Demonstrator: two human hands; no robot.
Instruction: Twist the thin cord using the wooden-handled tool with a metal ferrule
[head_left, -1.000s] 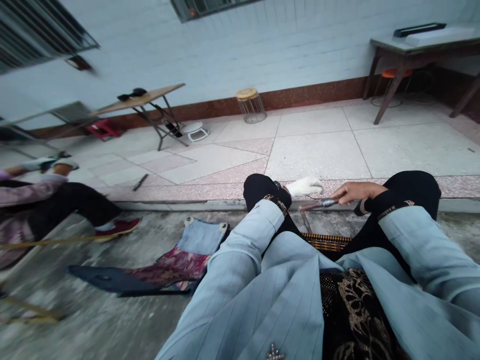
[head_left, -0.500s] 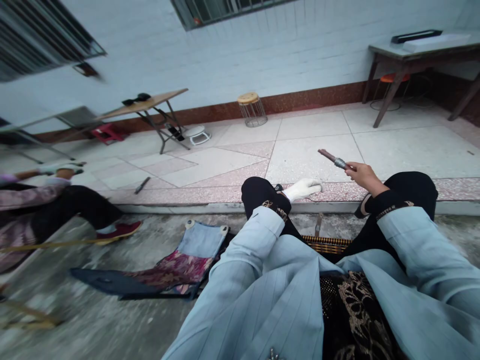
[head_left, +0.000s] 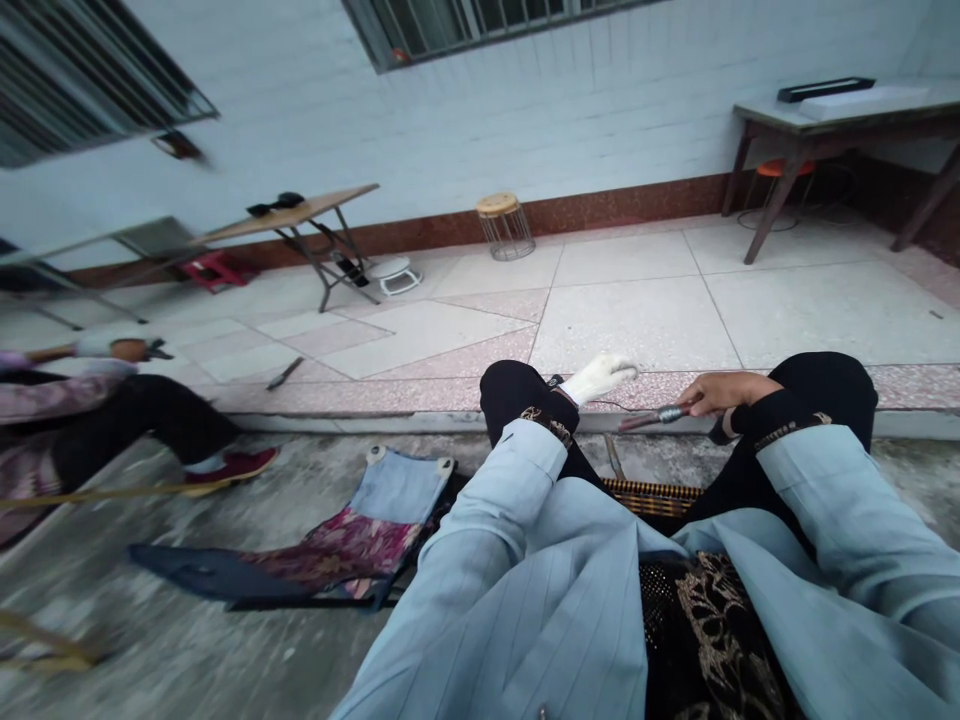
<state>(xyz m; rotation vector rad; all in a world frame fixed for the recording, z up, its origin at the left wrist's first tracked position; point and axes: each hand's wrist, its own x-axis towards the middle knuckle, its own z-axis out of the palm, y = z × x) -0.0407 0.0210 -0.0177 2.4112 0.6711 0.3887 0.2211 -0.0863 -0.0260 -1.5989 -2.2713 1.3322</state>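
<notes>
The silver-banded tool [head_left: 664, 415] is grasped at one end by the bare right hand [head_left: 724, 393] before the step [head_left: 450, 397], presumably to leave its far end free. The gloved left hand's [head_left: 604, 375] grip cannot be told. Since the earlier frame, the tool has been lowered from over the tiles [head_left: 630, 320].

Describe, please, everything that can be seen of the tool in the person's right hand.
The hand tool is short and slim, with a reddish-brown front part and a silvery, metal-looking band around its middle. The right hand grips its rear end, hiding part of it. In the picture it slants slightly, the front end lower and pointing leftward, below the gloved left hand and against the view of the step's edge. Blur hides its exact kind and whether its tip touches anything.
</notes>
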